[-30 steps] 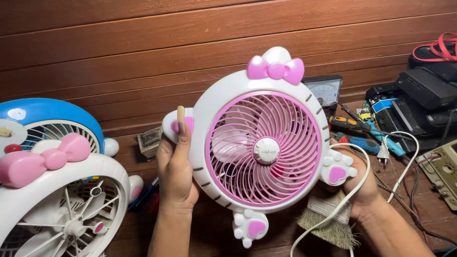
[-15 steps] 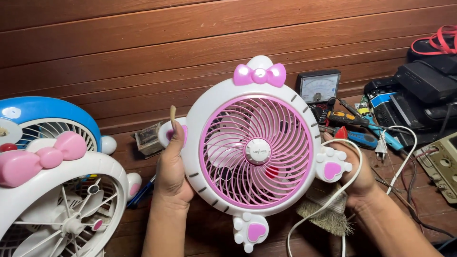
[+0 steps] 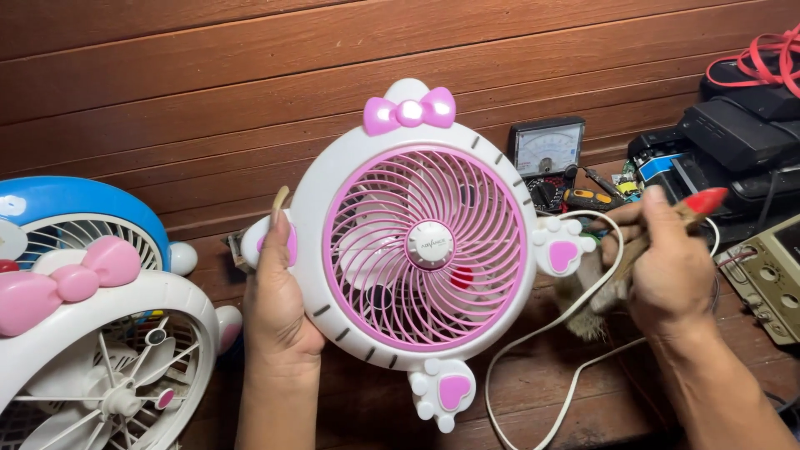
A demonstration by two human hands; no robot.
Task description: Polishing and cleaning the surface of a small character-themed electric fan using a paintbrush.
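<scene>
The left hand (image 3: 279,304) holds a round white plastic fan with a pink spiral grille and a pink bow on top (image 3: 417,242) upright in front of the dark wooden plank wall (image 3: 208,75), above the middle of the brown wooden workbench (image 3: 533,392); its fingers are wrapped behind the fan's left rim with the thumb pressed on the small pink-and-white ear-shaped knob there, so they are clamped on the fan. The right hand (image 3: 667,267) is just beside the fan's right paw-shaped foot, fingers closed around a wooden-handled brush with a red tip (image 3: 658,233), whose pale bristles point down toward the bench. A white power cord (image 3: 533,350) loops from behind the fan down over the bench's front edge. The fan looks light, a thin stiff plastic shell that one hand carries easily; the smooth rim may be somewhat slippery, and the fine grille ribs and stuck-on bow and paws look like the fragile parts, so the solid outer ring is the safer place to grip. At the left edge of the bench lie a second white fan with a pink bow and open blades (image 3: 92,350) and a blue-rimmed fan (image 3: 83,208) behind it. Toward the right far corner sit a grey analogue meter with a dial face (image 3: 546,150), black boxes (image 3: 742,125) and red cable (image 3: 767,58)
</scene>
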